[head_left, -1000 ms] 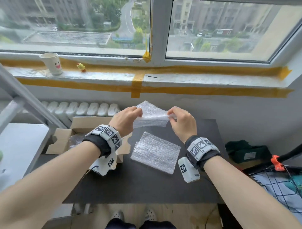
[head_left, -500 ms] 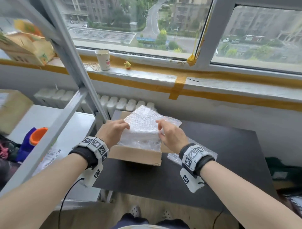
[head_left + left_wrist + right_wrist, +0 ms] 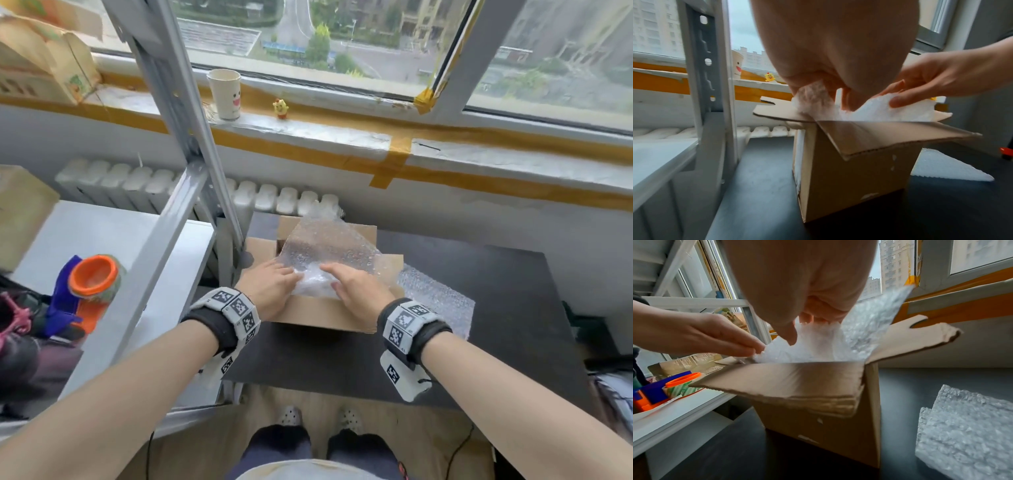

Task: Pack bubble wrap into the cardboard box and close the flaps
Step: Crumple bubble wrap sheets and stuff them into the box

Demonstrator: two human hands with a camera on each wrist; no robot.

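Observation:
An open cardboard box (image 3: 318, 313) stands on the black table (image 3: 496, 325), its flaps spread outward. A clear bubble wrap sheet (image 3: 329, 250) sits crumpled in the opening, its far end sticking up above the rim. My left hand (image 3: 289, 277) pinches its left near edge and my right hand (image 3: 330, 275) pinches its right near edge. In the left wrist view the right hand (image 3: 898, 99) has its thumb under the bubble wrap (image 3: 869, 110). In the right wrist view the left hand (image 3: 756, 350) nips the bubble wrap (image 3: 818, 347) at the box (image 3: 818, 426) rim. A second bubble wrap sheet (image 3: 436, 301) lies flat right of the box.
A grey metal shelf post (image 3: 185, 137) slants down just left of the box, with a white shelf (image 3: 102, 240) beside it holding an orange and blue tape dispenser (image 3: 89, 284). A paper cup (image 3: 224, 92) and a yellow toy (image 3: 281, 108) stand on the windowsill. A radiator (image 3: 274, 198) runs behind.
Both hands carried the bubble wrap sheet from above the table leftward to the box, then lowered it; it now sits crumpled in the opening. The view turned left.

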